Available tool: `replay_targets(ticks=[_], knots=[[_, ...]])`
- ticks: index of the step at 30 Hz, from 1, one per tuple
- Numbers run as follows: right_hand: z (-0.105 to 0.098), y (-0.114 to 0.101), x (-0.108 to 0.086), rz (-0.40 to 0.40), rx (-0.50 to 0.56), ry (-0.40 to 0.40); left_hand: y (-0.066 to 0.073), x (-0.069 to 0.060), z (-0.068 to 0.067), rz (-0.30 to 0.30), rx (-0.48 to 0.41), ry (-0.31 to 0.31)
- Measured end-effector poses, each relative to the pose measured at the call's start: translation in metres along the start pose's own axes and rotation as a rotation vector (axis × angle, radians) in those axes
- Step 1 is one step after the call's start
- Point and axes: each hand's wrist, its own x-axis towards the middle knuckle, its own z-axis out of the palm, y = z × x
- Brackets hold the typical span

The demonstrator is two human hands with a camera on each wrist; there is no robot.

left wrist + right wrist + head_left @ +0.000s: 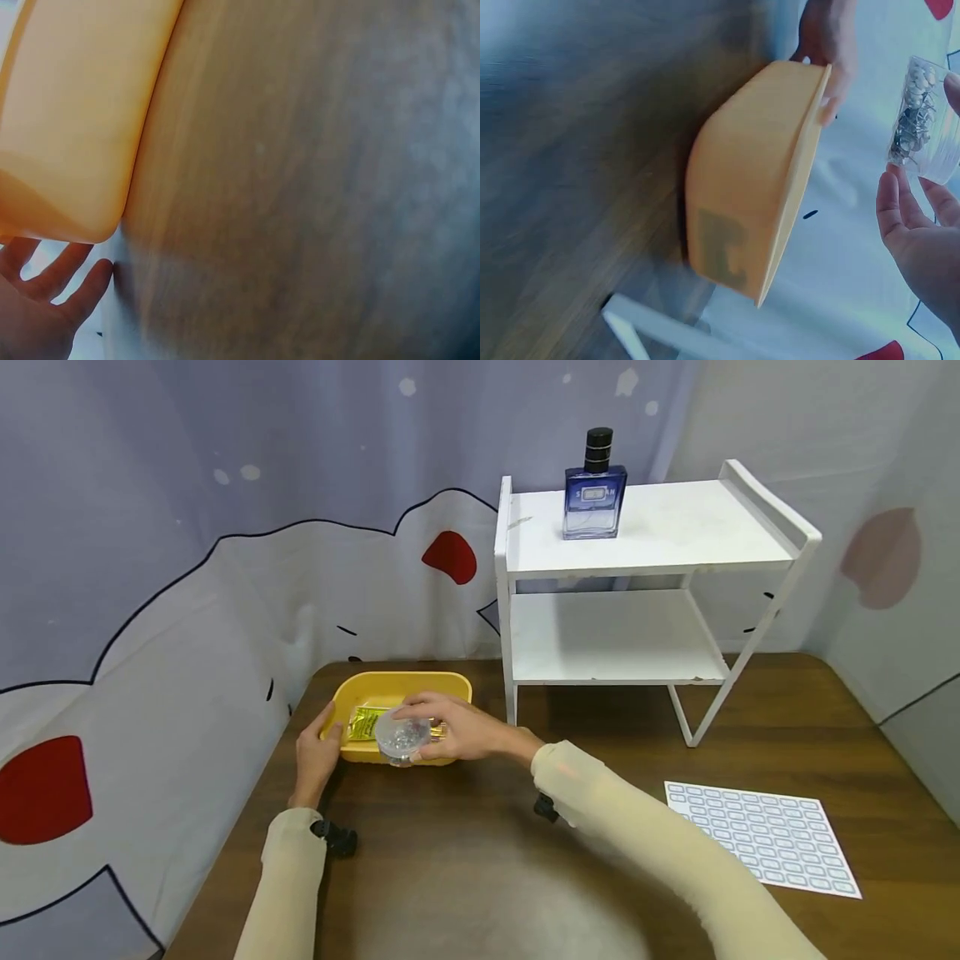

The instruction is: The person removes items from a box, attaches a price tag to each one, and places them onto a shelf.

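Note:
My right hand grips a clear round container of thumbtacks between thumb and fingers, above the front of a yellow plastic tub. In the right wrist view, silver tacks fill one side of the clear container. My left hand holds the tub's left end, thumb at the rim and fingers outside against the wall. The left wrist view has those spread fingers at the end wall. Inside the tub lies a shiny yellow packet, partly hidden by the container; something gold shows beside my right hand.
A white two-tier rack stands at the back right, with a blue perfume bottle on its top shelf. On the table's right side lies a sheet of blue-bordered labels. A printed curtain hangs behind the wooden table.

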Motion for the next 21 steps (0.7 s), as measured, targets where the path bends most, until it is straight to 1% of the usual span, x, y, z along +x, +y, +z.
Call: replay_targets(ticks=[4,10,15,21], knots=[[-0.003,-0.005,-0.026,-0.017,-0.016,0.002,-0.001,0.0,0.0,-0.006,0.006,0.001],[-0.005,-0.006,-0.063,-0.002,-0.004,0.018,-0.001,0.001,0.0,0.001,0.008,0.002],[-0.007,0.0,-0.092,0.018,-0.003,0.035,0.0,0.0,-0.001,0.012,0.011,0.008],[-0.009,0.01,-0.124,0.035,-0.023,0.048,0.002,0.0,-0.001,0.004,0.022,0.002]])
